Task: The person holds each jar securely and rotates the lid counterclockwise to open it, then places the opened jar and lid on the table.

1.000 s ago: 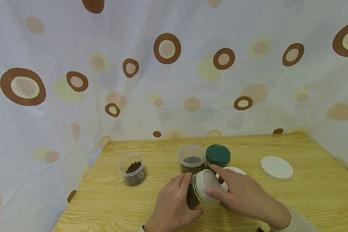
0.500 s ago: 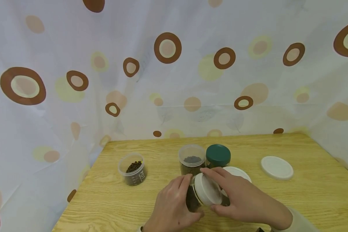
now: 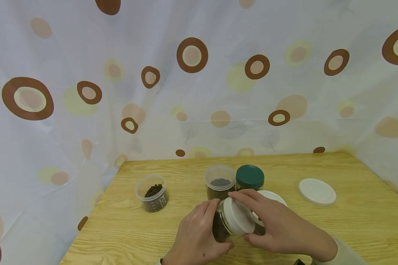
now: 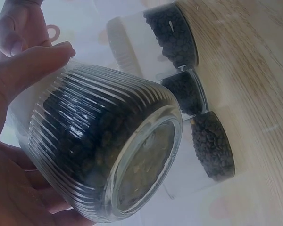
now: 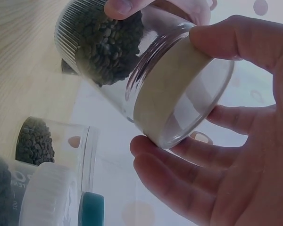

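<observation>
My left hand (image 3: pixel 199 232) grips a ribbed glass jar (image 4: pixel 89 136), its thumb and fingers round the wall. Small dark seeds or pellets fill part of the jar. It is tilted above the table, with its white lid (image 3: pixel 238 217) facing right and its base towards the left wrist camera. The lid sits on the jar's mouth. On the lid's edge, my right hand (image 3: pixel 278 228) has its thumb on one side and its fingertips on the other, as the right wrist view shows. The palm stands away from the lid's flat top.
Behind the jar stand an open clear tub (image 3: pixel 220 184) with dark contents and a green-lidded container (image 3: pixel 250 176). A white-lidded container (image 3: pixel 272 196) is partly hidden by my right hand. Another open tub (image 3: pixel 154 202) holds dark grains at left. A loose white lid (image 3: pixel 317 191) lies at right.
My right hand has shifted its fingers and thumb from over the lid's face to opposite sides of its edge. My left hand keeps its grip on the jar, hardly moving.
</observation>
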A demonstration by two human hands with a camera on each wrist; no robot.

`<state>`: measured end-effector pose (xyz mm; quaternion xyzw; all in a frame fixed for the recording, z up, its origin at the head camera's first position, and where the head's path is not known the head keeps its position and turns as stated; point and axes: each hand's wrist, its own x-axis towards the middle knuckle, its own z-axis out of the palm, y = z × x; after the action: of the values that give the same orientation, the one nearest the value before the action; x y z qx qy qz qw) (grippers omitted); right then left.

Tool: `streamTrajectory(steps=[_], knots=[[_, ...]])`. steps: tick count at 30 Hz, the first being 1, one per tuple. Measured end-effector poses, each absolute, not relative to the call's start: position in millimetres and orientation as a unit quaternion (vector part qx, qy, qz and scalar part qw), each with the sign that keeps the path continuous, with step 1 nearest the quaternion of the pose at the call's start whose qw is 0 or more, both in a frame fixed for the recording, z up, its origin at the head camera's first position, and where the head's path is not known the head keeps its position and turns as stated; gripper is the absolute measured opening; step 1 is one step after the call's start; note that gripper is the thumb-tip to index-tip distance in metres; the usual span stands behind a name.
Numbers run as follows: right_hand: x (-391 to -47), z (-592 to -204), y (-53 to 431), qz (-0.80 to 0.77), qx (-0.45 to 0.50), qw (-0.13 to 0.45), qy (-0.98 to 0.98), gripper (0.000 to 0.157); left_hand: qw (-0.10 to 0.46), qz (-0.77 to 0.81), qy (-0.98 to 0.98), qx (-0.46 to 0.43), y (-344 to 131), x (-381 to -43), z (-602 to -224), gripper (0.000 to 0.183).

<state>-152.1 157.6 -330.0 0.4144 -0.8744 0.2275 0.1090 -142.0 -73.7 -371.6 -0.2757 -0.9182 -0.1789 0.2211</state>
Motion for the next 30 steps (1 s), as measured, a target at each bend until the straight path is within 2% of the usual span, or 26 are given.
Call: streamTrajectory(steps=[15,23,30], knots=[[-150,-325,163,0.269,0.377,0.085,-0.882,0.082,0.168,-0.242,-0.923,-0.247,-81,-140,-377,0.089],[-151,-325,169,0.264,0.335,0.101,-0.899,0.078,0.146,-0.277,-0.93,-0.192,-92,-139,-376,0.096],[-150,-324,175,0.282,0.301,0.091,-0.906,0.075,0.126,-0.296,-0.939,-0.123,-101,-138,-376,0.101]])
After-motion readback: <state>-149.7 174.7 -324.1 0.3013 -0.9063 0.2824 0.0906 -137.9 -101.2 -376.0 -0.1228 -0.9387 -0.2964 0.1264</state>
